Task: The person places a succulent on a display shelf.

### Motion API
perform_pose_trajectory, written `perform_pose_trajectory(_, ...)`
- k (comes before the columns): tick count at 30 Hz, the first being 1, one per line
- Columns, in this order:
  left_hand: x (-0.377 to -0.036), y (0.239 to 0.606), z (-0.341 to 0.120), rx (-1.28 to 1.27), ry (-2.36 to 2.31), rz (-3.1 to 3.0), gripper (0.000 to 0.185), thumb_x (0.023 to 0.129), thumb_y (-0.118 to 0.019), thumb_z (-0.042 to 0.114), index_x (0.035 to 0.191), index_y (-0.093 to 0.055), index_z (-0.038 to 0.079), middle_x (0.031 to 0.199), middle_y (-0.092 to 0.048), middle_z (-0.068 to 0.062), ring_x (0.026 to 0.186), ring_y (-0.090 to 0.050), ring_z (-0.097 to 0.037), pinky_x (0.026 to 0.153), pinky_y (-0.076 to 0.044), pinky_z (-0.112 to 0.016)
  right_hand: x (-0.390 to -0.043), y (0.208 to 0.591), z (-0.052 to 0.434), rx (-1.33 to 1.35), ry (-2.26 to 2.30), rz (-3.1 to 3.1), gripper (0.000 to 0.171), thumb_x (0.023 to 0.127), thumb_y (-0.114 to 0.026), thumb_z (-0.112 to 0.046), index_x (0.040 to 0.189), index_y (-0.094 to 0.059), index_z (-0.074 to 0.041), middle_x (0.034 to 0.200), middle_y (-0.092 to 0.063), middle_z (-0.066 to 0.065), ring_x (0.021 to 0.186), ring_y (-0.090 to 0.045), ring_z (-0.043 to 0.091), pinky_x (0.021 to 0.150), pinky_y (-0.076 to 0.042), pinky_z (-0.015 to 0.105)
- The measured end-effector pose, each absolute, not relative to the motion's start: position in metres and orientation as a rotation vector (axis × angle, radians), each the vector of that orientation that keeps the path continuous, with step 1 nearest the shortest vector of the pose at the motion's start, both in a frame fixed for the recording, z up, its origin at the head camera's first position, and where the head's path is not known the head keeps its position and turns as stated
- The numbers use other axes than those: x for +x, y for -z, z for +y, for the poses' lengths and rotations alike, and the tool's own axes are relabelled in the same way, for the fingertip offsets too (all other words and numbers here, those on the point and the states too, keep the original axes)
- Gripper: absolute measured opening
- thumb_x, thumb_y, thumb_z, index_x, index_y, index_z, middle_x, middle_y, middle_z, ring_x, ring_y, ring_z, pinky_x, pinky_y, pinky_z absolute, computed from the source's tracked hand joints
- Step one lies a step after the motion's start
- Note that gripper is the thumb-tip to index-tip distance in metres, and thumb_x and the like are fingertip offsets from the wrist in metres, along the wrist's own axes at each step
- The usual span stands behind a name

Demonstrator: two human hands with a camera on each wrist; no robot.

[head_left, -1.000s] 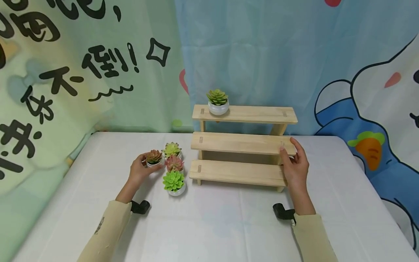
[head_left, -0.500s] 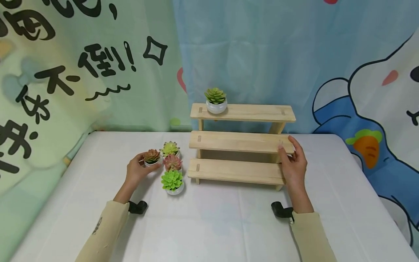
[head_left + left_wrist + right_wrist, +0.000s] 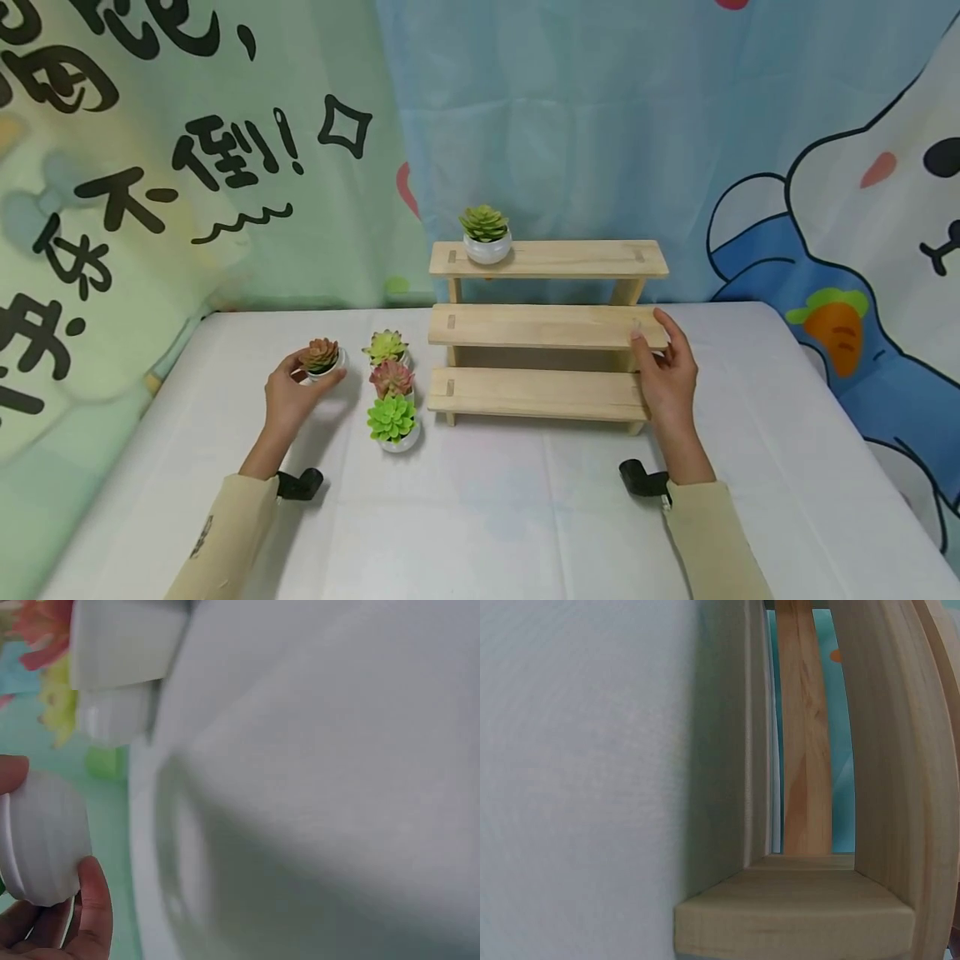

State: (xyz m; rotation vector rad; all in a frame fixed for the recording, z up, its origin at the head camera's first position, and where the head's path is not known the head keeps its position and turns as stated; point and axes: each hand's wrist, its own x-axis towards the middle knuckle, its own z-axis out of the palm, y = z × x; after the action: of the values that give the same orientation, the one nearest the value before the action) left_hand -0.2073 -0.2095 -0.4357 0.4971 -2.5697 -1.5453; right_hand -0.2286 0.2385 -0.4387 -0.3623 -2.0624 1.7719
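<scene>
My left hand (image 3: 288, 402) holds a small potted succulent (image 3: 321, 357) with brownish-red leaves, thumb and fingers around its pot. In the left wrist view the white pot (image 3: 49, 840) is raised over the cloth, with a shadow beneath it. Just right of it on the table stand three more potted succulents in a row: yellow-green (image 3: 386, 346), pink-red (image 3: 392, 380) and bright green (image 3: 392, 418). My right hand (image 3: 667, 379) grips the right end of the middle shelf of a three-tier wooden stand (image 3: 536, 325). A green succulent (image 3: 486, 233) sits at the top shelf's left end.
A white cloth covers the table (image 3: 487, 517). Behind it hangs a printed curtain (image 3: 570, 125) with lettering and a cartoon rabbit. In the right wrist view the stand's wooden leg (image 3: 795, 915) and shelf undersides show. Each wrist wears a black camera mount (image 3: 302, 483).
My left hand has carried the brownish-red succulent leftward, away from the row of three. My right hand keeps its place on the stand. The head view has shifted slightly.
</scene>
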Motion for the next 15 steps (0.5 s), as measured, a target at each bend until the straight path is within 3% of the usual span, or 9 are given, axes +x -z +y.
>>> perform_pose_trajectory(7,-0.205,0.416,-0.203,0.432,1.566,-2.452,0.068,0.083,-0.077,0.013,0.14,-0.044,-0.006,0.13,-0.052,-0.024,0.119,-0.053,-0.036,0.069,-0.04,-0.006,-0.229,0.437,0.239,-0.376,-1.774,-2.069,0.05,0.098,-0.059,-0.02,0.146,-0.047,-0.014,0.141,-0.051,0.012,0.086,-0.051,-0.002,0.073,-0.041,0.014)
perform_pose_trajectory(11,-0.205,0.407,-0.196,0.389,1.596,-2.393,0.067,0.082,-0.077,0.01,0.14,-0.045,-0.006,0.129,-0.052,-0.023,0.116,-0.056,-0.035,0.068,-0.041,-0.003,-0.229,0.437,0.239,-0.388,-1.782,-2.074,0.05,0.098,-0.06,-0.021,0.146,-0.047,-0.015,0.143,-0.049,0.011,0.088,-0.05,-0.001,0.073,-0.041,0.014)
perform_pose_trajectory(15,-0.205,0.398,-0.187,0.319,1.643,-2.351,0.065,0.083,-0.077,0.007,0.14,-0.046,-0.003,0.126,-0.053,-0.019,0.105,-0.06,-0.016,0.071,-0.045,-0.005,-0.228,0.438,0.24,-0.389,-1.785,-2.079,0.05,0.098,-0.06,-0.022,0.146,-0.047,-0.015,0.146,-0.046,0.008,0.089,-0.049,0.0,0.074,-0.041,0.015)
